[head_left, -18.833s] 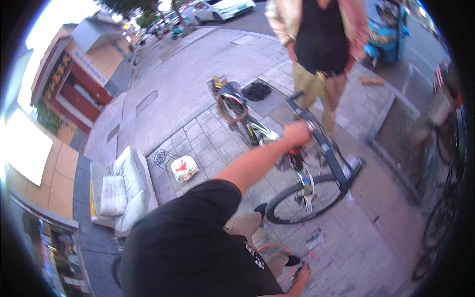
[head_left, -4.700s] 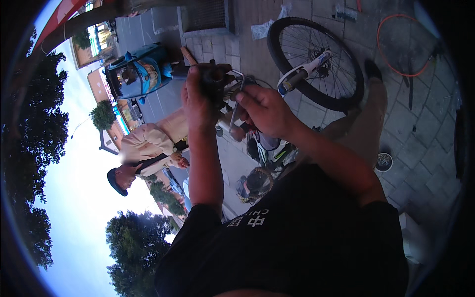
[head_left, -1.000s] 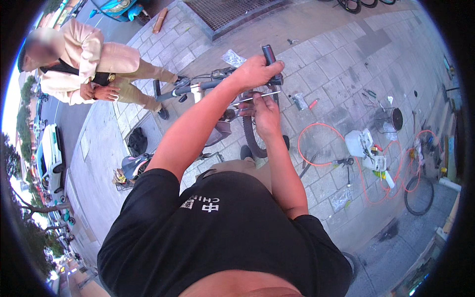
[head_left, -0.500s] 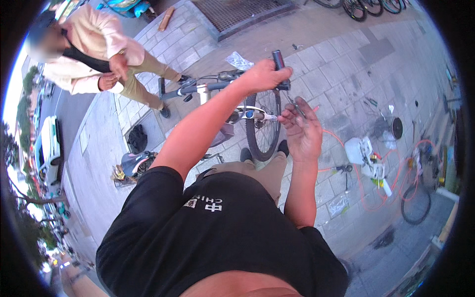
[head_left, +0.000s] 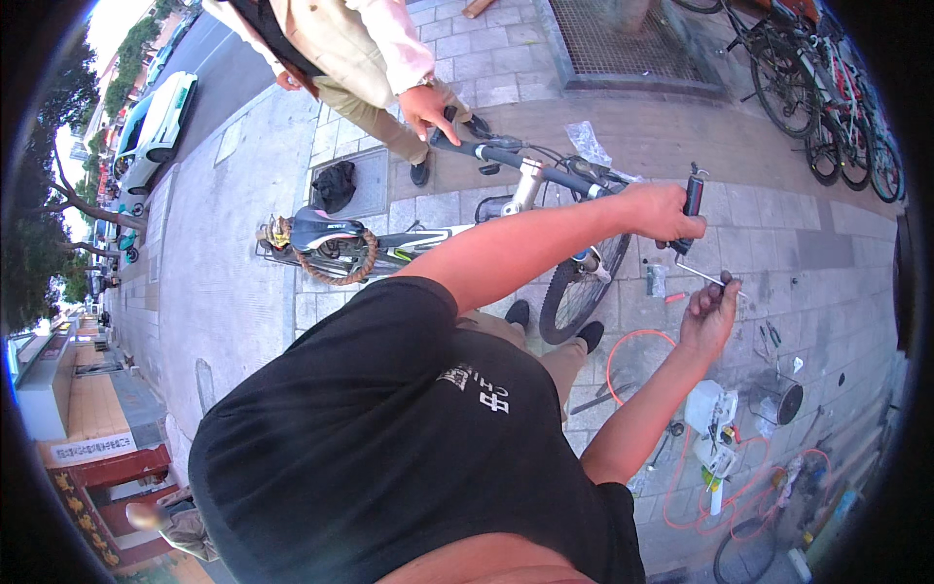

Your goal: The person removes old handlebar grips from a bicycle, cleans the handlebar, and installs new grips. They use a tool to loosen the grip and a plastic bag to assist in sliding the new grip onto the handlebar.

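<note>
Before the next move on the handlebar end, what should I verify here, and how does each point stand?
1. Left hand closed on the black handlebar grip: ok.
2. Right hand holding the thin silver metal tool: ok.
3. Tool tip seated at the brake lever below the grip: cannot tell, too small.
4. Other person's hand steadying the far end of the grey handlebar: ok, it touches that end.
5. Bicycle upright, black front wheel on the paving: ok.
6. Ground near the feet free of trip hazards: not ok, an orange hose loops there.
</note>
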`<state>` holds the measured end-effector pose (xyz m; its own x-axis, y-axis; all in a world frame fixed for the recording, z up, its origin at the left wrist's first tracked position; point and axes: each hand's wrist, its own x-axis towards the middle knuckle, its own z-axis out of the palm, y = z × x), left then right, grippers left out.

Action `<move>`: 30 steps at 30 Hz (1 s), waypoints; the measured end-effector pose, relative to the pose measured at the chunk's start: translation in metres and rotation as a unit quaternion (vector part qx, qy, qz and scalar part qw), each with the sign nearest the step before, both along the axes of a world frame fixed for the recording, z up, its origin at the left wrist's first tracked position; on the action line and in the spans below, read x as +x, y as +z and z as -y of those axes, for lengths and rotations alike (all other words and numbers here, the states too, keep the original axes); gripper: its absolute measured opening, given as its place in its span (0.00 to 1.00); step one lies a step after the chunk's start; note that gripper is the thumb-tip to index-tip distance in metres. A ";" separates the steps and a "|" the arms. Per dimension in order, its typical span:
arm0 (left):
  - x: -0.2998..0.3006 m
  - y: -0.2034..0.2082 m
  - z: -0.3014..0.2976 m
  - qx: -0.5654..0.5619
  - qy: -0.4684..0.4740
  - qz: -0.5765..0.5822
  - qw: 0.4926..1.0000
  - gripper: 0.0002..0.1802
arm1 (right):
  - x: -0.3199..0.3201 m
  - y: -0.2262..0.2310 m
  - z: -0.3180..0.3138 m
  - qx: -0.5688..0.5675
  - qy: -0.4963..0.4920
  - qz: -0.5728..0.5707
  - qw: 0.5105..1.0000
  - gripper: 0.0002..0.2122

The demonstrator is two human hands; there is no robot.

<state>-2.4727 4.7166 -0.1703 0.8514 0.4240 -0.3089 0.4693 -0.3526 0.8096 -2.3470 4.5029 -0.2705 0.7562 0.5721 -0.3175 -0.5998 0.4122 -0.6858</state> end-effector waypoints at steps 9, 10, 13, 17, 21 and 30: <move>0.000 -0.002 0.000 0.058 0.018 -0.045 0.997 0.33 | 0.009 -0.034 -0.052 -0.170 -0.145 0.133 0.965 0.14; 0.000 -0.004 0.002 0.054 0.015 -0.058 0.997 0.32 | 0.016 -0.051 -0.058 -0.209 -0.191 0.197 0.939 0.14; -0.006 0.010 0.017 0.106 0.039 -0.054 0.992 0.30 | 0.013 -0.006 -0.081 -0.229 -0.259 0.086 0.934 0.16; -0.005 0.004 0.022 0.117 0.028 -0.038 0.992 0.28 | 0.042 -0.021 -0.082 -0.295 -0.275 0.102 0.909 0.19; -0.004 0.017 0.024 0.095 0.019 -0.070 0.993 0.32 | 0.051 -0.055 -0.079 -0.400 -0.211 0.197 0.870 0.19; -0.010 0.017 0.025 0.073 0.020 -0.067 0.995 0.27 | 0.018 -0.061 -0.126 -0.376 0.133 0.069 0.915 0.14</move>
<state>-2.4831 4.6920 -0.1529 0.7889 0.5044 -0.3510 0.5848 -0.4410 0.6808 -2.3292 4.6284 -0.3320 0.6853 0.4009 -0.6080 -0.4960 -0.3543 -0.7927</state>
